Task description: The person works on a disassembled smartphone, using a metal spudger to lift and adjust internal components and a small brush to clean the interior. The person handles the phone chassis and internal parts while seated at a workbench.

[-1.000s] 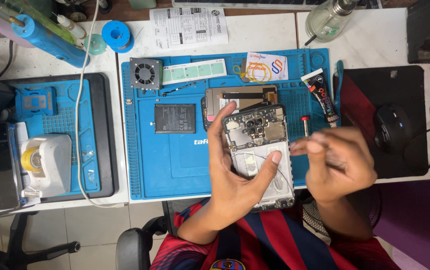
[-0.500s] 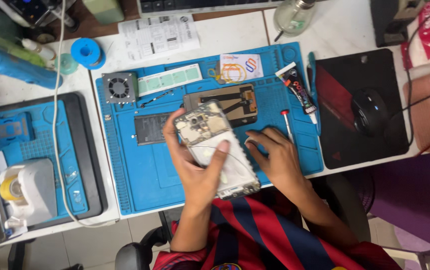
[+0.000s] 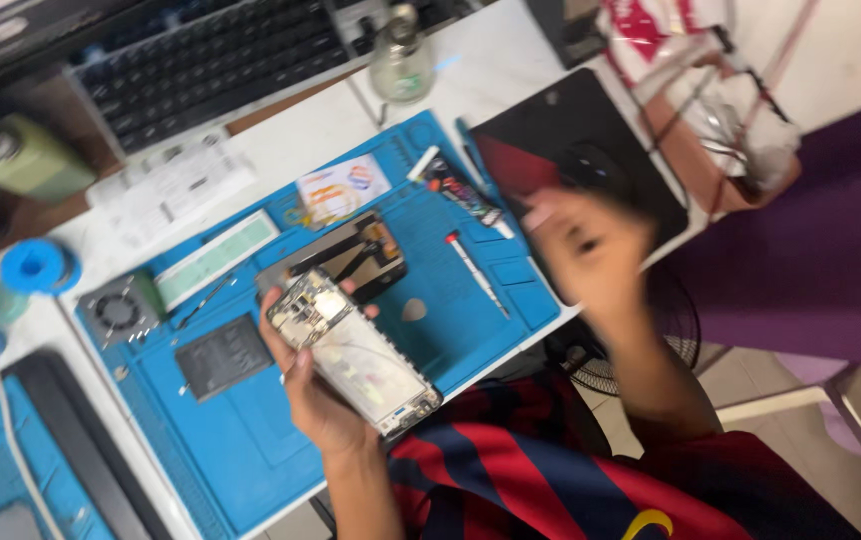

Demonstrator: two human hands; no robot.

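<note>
My left hand (image 3: 318, 392) grips an opened phone (image 3: 355, 351) with its circuit board and white inner frame facing up, held over the near part of a blue repair mat (image 3: 250, 430). My right hand (image 3: 585, 248) is raised and blurred above the mat's right edge, near a black mouse pad (image 3: 540, 140); I cannot make out whether it holds anything. A detached phone panel (image 3: 350, 258) lies on the mat behind the phone. A small screwdriver (image 3: 475, 270) and a grey pick (image 3: 414, 311) lie between the two hands.
On the mat sit a black battery (image 3: 222, 356), a small fan (image 3: 118, 311), a green-white strip (image 3: 218, 258) and a glue tube (image 3: 458, 190). Behind are a keyboard (image 3: 220, 60), glass bottle (image 3: 400, 62), paper sheet (image 3: 175, 190), blue tape roll (image 3: 38, 266). A second blue mat (image 3: 10, 470) lies left.
The camera view has swung and tilted. My right hand lifted off the mat beside the phone and moved up and right toward the mouse pad. My left hand keeps the phone.
</note>
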